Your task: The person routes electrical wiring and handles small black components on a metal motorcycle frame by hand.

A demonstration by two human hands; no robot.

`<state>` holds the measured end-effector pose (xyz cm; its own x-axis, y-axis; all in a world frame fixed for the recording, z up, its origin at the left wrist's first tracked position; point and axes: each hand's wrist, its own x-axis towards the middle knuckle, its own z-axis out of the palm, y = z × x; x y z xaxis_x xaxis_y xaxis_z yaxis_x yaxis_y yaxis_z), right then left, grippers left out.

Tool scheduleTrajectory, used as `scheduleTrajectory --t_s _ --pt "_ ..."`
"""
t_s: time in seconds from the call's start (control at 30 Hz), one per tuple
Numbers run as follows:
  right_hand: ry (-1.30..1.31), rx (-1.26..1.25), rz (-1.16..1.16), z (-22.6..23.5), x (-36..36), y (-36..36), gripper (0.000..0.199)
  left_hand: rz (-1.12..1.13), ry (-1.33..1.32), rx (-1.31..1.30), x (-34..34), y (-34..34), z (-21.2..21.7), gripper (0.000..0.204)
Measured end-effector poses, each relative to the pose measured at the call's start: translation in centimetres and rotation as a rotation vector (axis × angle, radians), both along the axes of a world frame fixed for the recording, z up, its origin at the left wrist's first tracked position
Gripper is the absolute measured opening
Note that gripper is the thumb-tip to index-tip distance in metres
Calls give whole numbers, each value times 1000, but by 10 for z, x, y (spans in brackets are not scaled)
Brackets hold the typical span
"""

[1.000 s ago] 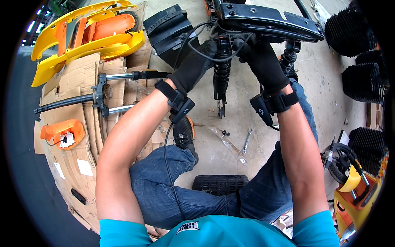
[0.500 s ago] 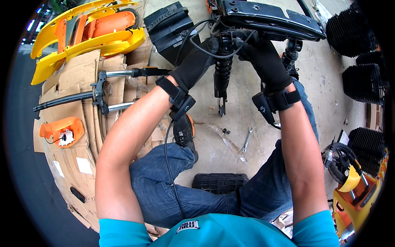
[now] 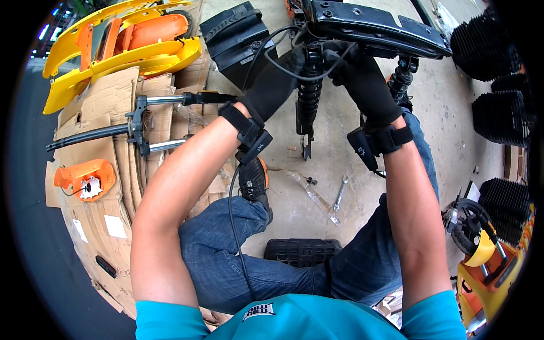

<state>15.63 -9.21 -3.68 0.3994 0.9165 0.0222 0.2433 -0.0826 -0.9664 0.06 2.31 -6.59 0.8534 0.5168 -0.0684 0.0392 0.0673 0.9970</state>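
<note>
Either side of a black coil-spring shock absorber (image 3: 309,102) are black-gloved left hand (image 3: 276,79) and right hand (image 3: 358,76) (whether fingers clamp, one cannot tell).

Frame (image 3: 368,29) in glossy black metal, gloves (image 3: 369,93) matt cloth, panels (image 3: 156,61) smooth shiny plastic, wrench (image 3: 341,191) bright metal, cardboard (image 3: 97,218) dull, jeans (image 3: 208,249) rough denim, as I view it remotely.

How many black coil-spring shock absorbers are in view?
2: one black coil-spring shock absorber between the black-gloved left hand and right hand; another shock absorber farther right, by the black metal frame. More may be hidden.
</note>
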Motion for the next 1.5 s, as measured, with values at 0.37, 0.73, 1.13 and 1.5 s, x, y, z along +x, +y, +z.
scheduleTrajectory --t_s 0.37,0.73,1.13,1.5 --pt "28 0 35 8 5 -6 24 177 138 602 -1 -3 9 28" --pt "54 2 27 2 8 -5 20 125 73 421 -1 6 18 30" --pt "191 -28 20 2 4 -6 22 126 43 521 -4 9 20 24" --pt "189 -135 -23 -3 9 -4 24 130 94 313 -1 6 22 34"
